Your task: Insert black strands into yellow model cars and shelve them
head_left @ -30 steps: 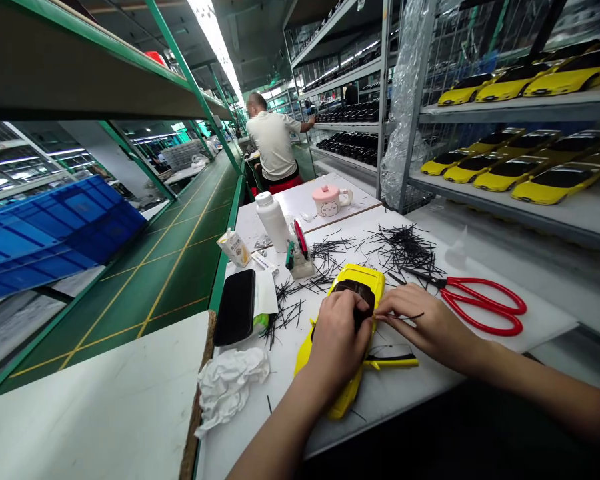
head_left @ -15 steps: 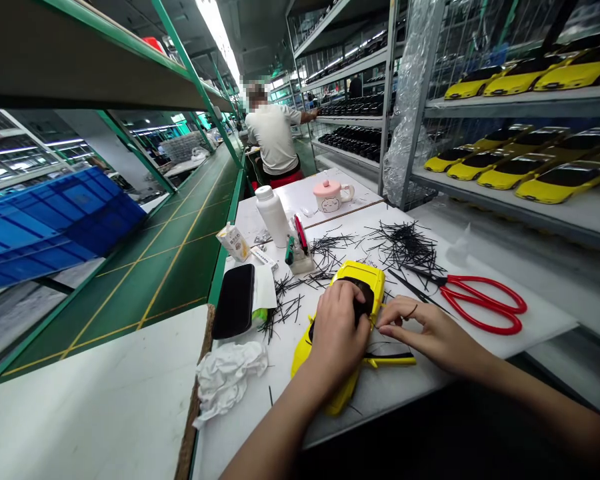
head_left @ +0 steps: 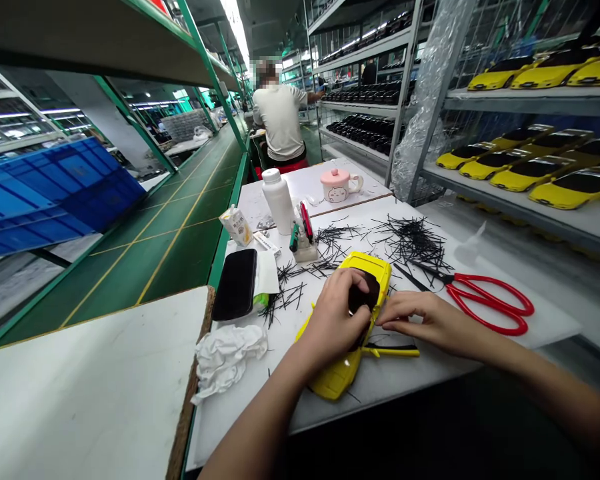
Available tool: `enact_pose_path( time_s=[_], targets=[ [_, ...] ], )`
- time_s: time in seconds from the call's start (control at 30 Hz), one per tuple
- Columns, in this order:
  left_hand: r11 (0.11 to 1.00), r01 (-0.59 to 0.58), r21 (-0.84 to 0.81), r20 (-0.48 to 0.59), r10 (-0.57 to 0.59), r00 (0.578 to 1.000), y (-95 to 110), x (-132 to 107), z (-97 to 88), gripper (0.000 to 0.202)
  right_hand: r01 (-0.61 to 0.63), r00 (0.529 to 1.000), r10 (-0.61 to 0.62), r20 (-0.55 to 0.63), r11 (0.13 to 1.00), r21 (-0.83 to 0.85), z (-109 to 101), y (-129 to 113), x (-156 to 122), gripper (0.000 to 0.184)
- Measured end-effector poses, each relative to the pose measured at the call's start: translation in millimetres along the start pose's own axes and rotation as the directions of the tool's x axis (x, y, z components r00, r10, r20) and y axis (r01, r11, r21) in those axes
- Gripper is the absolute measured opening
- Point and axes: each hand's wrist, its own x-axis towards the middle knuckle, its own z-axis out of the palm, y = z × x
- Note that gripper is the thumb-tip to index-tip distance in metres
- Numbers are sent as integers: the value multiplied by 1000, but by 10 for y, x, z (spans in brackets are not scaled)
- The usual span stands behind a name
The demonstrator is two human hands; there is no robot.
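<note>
A yellow toy car body with a black window insert lies on the white bench. My left hand is clamped over its middle, fingers curled round the black roof part. My right hand rests beside the car on its right, fingertips pinched together at the car's edge; what they pinch is too thin to name. A yellow strip with a black line lies under my right hand. Red-handled scissors lie just right of that hand. Several thin black strips are scattered behind the car.
A black phone, crumpled white tissue, white bottle, small carton, pen holder and pink lidded mug stand left and behind. Yellow car bodies fill the right-hand racks. A person in a white shirt works farther along the green conveyor.
The view has tilted up and shifted a little. My left hand stays on the car body. My right hand has moved in closer to the car's right edge, fingers drawn together.
</note>
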Motion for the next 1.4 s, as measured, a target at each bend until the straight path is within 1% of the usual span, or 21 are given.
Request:
enact_pose_path(
  time_s=[0.1,0.2,0.3,0.43,0.57,0.7,0.83,0.93,1.0,1.03,1.07,1.13,1.17,1.2,1.27,1.33,1.4],
  targets=[
    [968,90,-233,-24,-99,995,-10,20,-51,25,10,1000,-9,19,999,-34,8,52,28,19],
    [878,156,-453,-19,-184,983,-22,42,-70,23,40,999,-38,30,997,-71,54,112,43,20],
    [818,172,-549,-5,-209,978,-33,53,-76,22,80,996,-76,38,989,-123,107,168,38,23],
    [812,184,-553,-3,-223,975,-41,54,-73,21,170,985,-168,25,975,-147,150,235,19,24],
    [815,181,-550,-5,-219,976,-42,54,-64,22,217,976,-210,55,957,-193,149,267,12,25],
    [822,172,-543,-11,-211,977,-35,55,-57,22,232,972,-213,98,936,-265,115,260,26,27],
    [837,164,-522,-15,-202,979,-33,55,-52,22,256,963,-210,167,905,-340,66,226,63,28],
    [854,154,-497,-20,-188,982,-39,49,-44,21,248,964,-193,184,902,-353,43,180,96,27],
    [886,139,-443,-29,-169,985,-39,39,-37,21,209,969,-156,191,929,-306,35,141,121,28],
    [914,126,-385,-34,-151,988,-37,31,-33,21,170,973,-119,198,949,-264,31,120,134,27],
    [946,107,-306,-35,-124,992,-32,22,-30,20,109,976,-65,209,972,-207,26,102,147,27],
    [991,51,-126,-10,-53,999,-16,1,-27,20,-77,965,84,249,996,-37,5,74,168,25],
    [999,20,-51,17,-20,1000,-7,-10,-27,20,-186,945,163,284,981,59,-11,67,174,24],
    [1000,-9,2,51,9,999,3,-19,-30,19,-289,918,228,326,945,151,-31,65,177,24],
    [997,-55,51,118,48,992,21,-35,-38,18,-437,867,307,392,847,303,-75,72,173,24],
    [994,-87,67,161,76,984,34,-45,-48,17,-499,850,338,404,764,410,-118,86,157,25],
    [992,-112,65,183,98,978,41,-50,-58,17,-512,854,350,385,698,501,-147,95,138,26]
  ],
)
